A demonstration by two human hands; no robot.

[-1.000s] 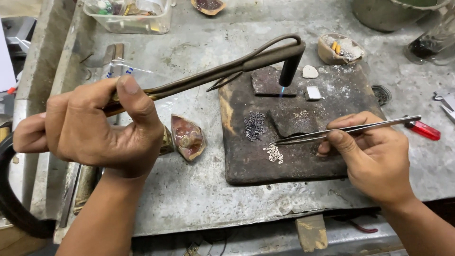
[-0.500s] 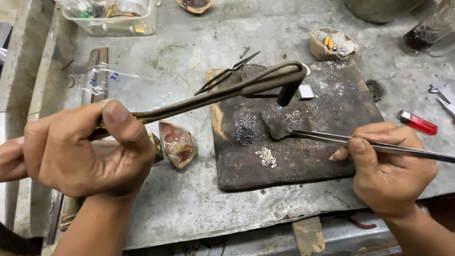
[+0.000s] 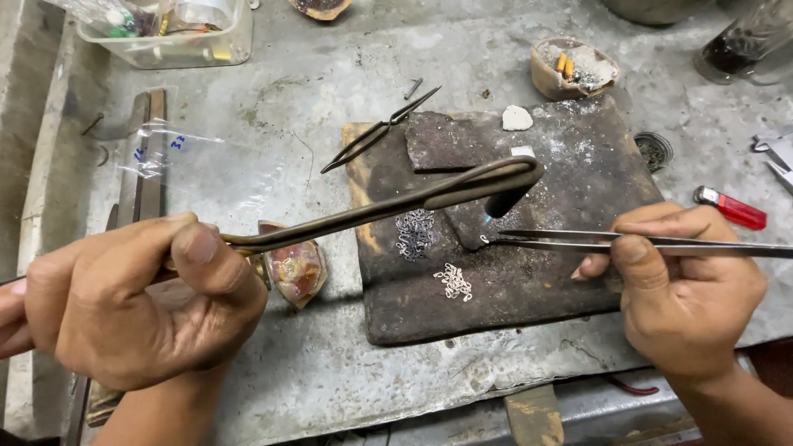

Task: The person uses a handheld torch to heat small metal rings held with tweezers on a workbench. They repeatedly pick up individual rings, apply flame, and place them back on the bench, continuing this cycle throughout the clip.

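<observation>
My left hand [image 3: 136, 301] grips a long curved metal torch [image 3: 388, 206] whose dark nozzle [image 3: 508, 198] points down at a charred soldering block [image 3: 504, 281]. A small blue flame shows under the nozzle. My right hand [image 3: 690, 293] holds long steel tweezers [image 3: 578, 241], their tips pinching a tiny silver piece right below the nozzle. Two small heaps of silver links lie on the block: one darker heap [image 3: 415, 231] and one brighter heap [image 3: 453, 281]. A smaller dark slab [image 3: 450, 140] rests on the block's far part.
A second pair of dark tweezers [image 3: 376, 132] lies at the block's far left. Around it are a shell dish [image 3: 296, 271], a red lighter [image 3: 731, 206], a small clay bowl [image 3: 574, 70], a white chip [image 3: 517, 118], a plastic tub [image 3: 178, 37] and a clear bag [image 3: 178, 153].
The view has shifted a little over the bench. The tweezer tips have moved from the block's middle to just under the torch nozzle, and the nozzle has come lower over the block.
</observation>
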